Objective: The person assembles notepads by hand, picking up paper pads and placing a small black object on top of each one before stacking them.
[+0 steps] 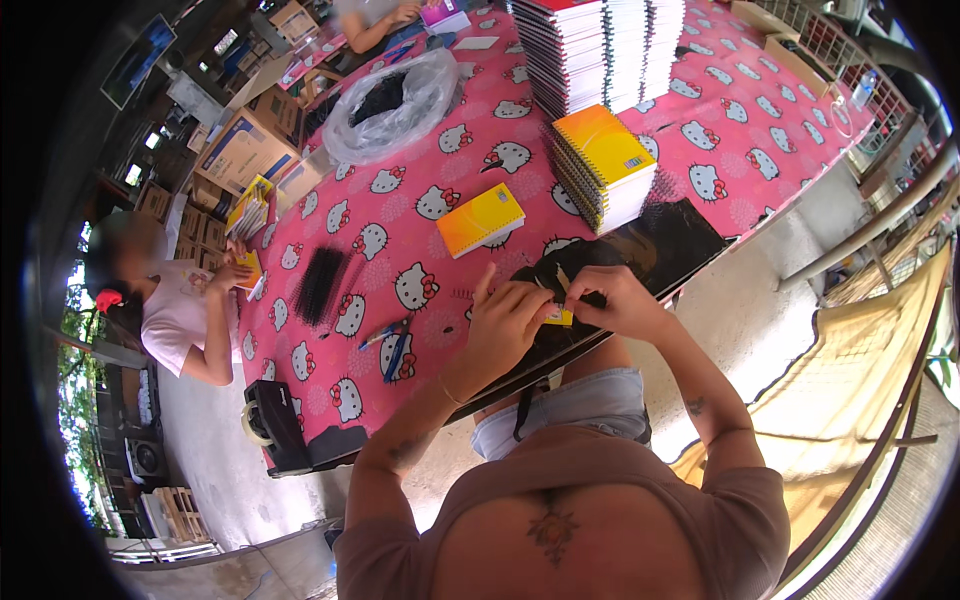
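Observation:
At the table's near edge, over a black mat [680, 235], my left hand [510, 320] and my right hand [618, 300] come close together. Between them a small part of a yellow notebook [561, 317] shows; my fingers cover the rest. My left hand's fingers curl around its left side, with the index finger raised. On the right, my thumb and fingertips are pinched together just above it; what they grip is too small to tell. Beyond my hands lies a single yellow-orange notebook [481, 220]. A stack of spiral-bound yellow notebooks [605, 165] stands behind the mat.
Black binding coils [321, 285] and blue-handled tools [397, 350] lie to the left on the pink tablecloth. A tape dispenser [276, 425] sits at the near left corner. Farther back are a plastic bag [392, 115] and tall notebook stacks [600, 55]. Two people work at the table.

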The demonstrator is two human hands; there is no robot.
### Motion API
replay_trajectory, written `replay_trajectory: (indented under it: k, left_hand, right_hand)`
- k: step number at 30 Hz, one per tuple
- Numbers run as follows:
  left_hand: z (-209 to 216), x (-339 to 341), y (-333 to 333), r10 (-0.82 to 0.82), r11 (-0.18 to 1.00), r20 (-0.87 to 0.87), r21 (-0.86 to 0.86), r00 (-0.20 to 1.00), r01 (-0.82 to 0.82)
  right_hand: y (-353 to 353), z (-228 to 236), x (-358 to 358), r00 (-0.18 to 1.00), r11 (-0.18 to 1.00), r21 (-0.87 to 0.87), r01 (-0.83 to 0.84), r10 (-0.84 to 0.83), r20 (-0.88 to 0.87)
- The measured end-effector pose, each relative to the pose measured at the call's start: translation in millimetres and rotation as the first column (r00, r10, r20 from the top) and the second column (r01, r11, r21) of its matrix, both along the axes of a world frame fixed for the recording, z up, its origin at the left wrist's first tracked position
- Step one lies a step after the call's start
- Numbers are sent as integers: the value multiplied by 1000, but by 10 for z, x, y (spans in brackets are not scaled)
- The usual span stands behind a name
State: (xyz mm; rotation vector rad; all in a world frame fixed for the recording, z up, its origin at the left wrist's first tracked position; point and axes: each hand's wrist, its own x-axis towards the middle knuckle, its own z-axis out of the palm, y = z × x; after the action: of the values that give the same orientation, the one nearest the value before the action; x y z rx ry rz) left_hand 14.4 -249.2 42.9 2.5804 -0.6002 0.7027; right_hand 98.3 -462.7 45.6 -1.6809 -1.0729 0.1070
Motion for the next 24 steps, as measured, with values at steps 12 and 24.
replay_trajectory:
  k: [12,24]
  left_hand:
    - [1355,352,-347,-126,786,-258,-615,958,-62]
    - [838,2408,-252,25,973,-58,-226,998,-38]
  right_hand:
    - [-11,730,-173,901,802,483,351,-149,-406]
    - [-373,884,1681,877,826,-309,471,-477,62]
